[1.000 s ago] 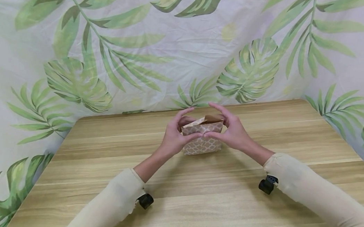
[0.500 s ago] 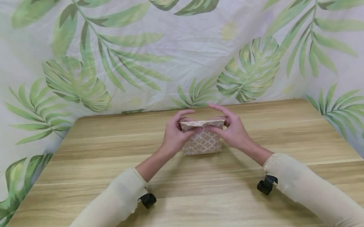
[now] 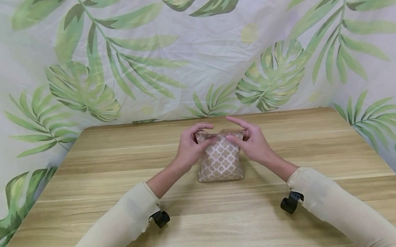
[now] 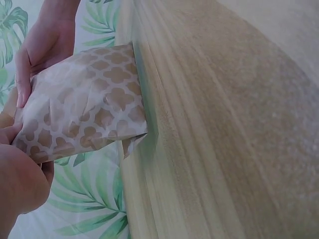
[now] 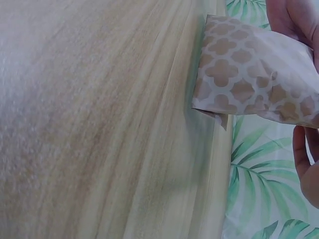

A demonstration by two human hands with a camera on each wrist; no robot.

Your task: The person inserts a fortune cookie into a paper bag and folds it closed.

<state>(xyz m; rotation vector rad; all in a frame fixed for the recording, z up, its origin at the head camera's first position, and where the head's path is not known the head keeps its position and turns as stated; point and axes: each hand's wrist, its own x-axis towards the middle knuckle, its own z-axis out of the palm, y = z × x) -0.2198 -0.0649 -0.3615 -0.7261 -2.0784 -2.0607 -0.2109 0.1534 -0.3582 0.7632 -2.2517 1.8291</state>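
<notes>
A brown paper bag (image 3: 220,161) with a white lattice print stands on the table between the two hands. The left hand (image 3: 190,146) pinches the left part of its top edge, thumb on the near face and fingers behind. On the other side, the right hand (image 3: 254,142) grips the top edge the same way, its index finger stretched out above. A strip of plain brown paper shows behind the rim. In the left wrist view the bag's printed face (image 4: 94,104) looks rounded and creased, with a folded corner at the base. Whatever the bag contains is hidden.
The wooden table (image 3: 204,229) reaches back to a white cloth backdrop (image 3: 208,62) printed with green leaves. Small black cameras (image 3: 161,218) hang from the cream sleeves (image 3: 122,218) at both wrists.
The bag's open mouth has been pressed together at the top. Its base has swung toward the person, so more of the near face shows. Both hands stay almost in place.
</notes>
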